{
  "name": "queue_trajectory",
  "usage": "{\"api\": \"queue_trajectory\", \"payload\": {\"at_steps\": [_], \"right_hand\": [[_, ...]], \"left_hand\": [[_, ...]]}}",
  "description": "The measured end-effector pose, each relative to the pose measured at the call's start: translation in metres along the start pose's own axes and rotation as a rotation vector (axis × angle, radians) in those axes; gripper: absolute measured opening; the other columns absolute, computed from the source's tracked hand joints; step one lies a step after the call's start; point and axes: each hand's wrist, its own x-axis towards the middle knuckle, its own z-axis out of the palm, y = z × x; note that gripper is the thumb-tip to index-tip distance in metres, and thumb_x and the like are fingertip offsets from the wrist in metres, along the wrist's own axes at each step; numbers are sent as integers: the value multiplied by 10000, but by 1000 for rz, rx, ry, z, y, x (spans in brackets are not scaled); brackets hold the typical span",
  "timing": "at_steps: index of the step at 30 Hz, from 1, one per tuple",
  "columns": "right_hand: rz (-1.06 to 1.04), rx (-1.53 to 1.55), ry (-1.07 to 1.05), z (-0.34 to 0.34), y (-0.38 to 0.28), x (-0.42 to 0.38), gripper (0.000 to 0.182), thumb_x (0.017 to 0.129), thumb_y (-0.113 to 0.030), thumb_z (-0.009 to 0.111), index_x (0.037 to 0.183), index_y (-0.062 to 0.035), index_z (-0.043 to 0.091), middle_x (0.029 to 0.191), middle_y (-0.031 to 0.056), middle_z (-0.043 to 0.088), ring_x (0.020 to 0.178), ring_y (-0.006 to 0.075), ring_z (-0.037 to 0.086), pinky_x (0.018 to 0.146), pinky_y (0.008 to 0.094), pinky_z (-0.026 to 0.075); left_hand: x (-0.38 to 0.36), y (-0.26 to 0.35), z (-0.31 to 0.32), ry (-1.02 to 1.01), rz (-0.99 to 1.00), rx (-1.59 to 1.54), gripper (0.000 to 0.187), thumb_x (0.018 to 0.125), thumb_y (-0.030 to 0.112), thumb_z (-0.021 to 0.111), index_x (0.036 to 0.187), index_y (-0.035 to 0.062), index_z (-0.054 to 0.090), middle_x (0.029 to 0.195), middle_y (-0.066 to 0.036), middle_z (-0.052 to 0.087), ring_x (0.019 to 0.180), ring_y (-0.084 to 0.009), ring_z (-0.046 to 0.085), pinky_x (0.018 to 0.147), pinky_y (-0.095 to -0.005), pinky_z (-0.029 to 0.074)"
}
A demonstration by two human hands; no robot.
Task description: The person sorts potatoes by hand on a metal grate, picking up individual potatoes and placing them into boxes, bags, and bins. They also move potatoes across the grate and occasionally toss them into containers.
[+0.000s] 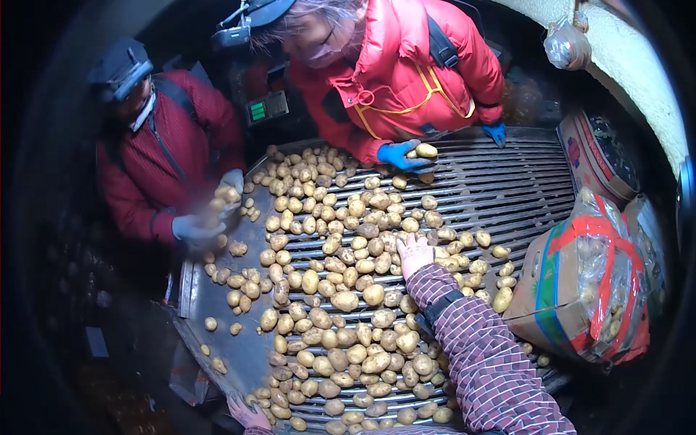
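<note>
Across the slatted table (500,181), potatoes (345,300) lay loose and crowded, round enough, I judged, to roll if shoved; those near the lower-left edge of the metal plate (250,341) could have dropped off. The taped carton (525,301) stood close beside the right forearm, so a wide elbow swing might have knocked it. My hands were well apart: the right hand (415,254) reached over potatoes right of centre, the left hand (248,415) sat beside others at the lower-left rim – I could not tell whether either gripped one. A co-worker's blue-gloved hand (400,155) held potatoes farther up, risking a bump if both reached inward. Widest room ran over the slats between that hand and the carton – smaller gaps showed on the plate.
</note>
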Motion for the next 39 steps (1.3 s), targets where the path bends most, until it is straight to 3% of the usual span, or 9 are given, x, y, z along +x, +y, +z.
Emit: {"api": "queue_trajectory", "payload": {"at_steps": [4, 20, 27, 29, 31, 32, 34, 38, 39], "right_hand": [[20, -9, 69, -9, -5, -5, 365, 879, -147, 473, 1231, -217, 538, 1133, 96, 506, 998, 287, 530, 757, 409, 492], [-172, 0, -87, 2, -3, -52, 385, 869, -148, 465, 1242, -217, 530, 1142, 130, 526, 1068, 323, 534, 880, 417, 459], [-57, 821, 81, -19, 8, -114, 507, 734, -216, 682, 1220, -133, 564, 1161, 173, 553, 1077, 316, 563, 927, 401, 465], [-79, 1071, 46, -31, -3, -143, 516, 721, -227, 672, 1204, -64, 588, 1159, 181, 603, 1105, 281, 572, 956, 345, 449], [-161, 1038, 38, -47, -35, -184, 569, 740, -292, 660, 1255, -74, 556, 1148, 189, 609, 1076, 308, 586, 942, 374, 456], [-259, 976, 0, -49, -52, -206, 618, 742, -316, 667, 1297, -87, 521, 1171, 207, 597, 1085, 333, 578, 958, 383, 445], [-494, 911, -293, -74, -89, -249, 667, 774, -305, 696, 1353, -75, 458, 1256, 199, 554, 1167, 301, 538, 1002, 364, 414], [-456, 1143, -461, -66, -110, -285, 610, 774, -296, 701, 1293, -36, 516, 1216, 181, 590, 1128, 263, 564, 977, 346, 423], [-411, 1277, -514, -41, -102, -281, 509, 801, -258, 682, 1239, -28, 562, 1201, 153, 604, 1106, 233, 569, 960, 329, 428]], "left_hand": [[10, 22, -21, -244, -228, -53, 609, 746, 116, 644, 1305, 2, 430, 1390, -203, 369, 1314, -372, 313, 1098, -472, 242], [2, 8, -5, -155, -198, -85, 565, 764, 142, 635, 1282, 3, 458, 1373, -209, 394, 1288, -388, 336, 1065, -494, 269], [11, 10, -9, -195, -210, -163, 485, 770, 164, 633, 1212, 0, 519, 1278, -207, 478, 1246, -376, 379, 1056, -487, 282], [13, 31, -16, 25, -225, -560, 370, 810, 58, 581, 1174, -4, 548, 1187, -197, 543, 1105, -345, 513, 979, -432, 395], [37, 90, -74, -341, -166, -1134, 308, 896, 81, 506, 1182, -26, 553, 1235, -141, 551, 1158, -243, 512, 947, -362, 445], [40, 116, -96, -694, -601, -1946, 377, 890, 77, 523, 1266, 56, 509, 1244, -131, 512, 1118, -269, 511, 913, -416, 483], [34, 138, -92, -926, 73, -1699, 449, 928, 134, 459, 1371, 173, 395, 1270, -131, 494, 1126, -265, 512, 893, -443, 504], [30, 123, -96, -1306, -596, -2216, 338, 934, 118, 495, 1262, 44, 457, 1149, -92, 571, 1069, -223, 584, 879, -350, 521], [25, 110, -87, -1090, -215, -1953, 422, 859, 3, 572, 1262, 41, 454, 1111, -91, 580, 1035, -206, 590, 850, -329, 528]]}}
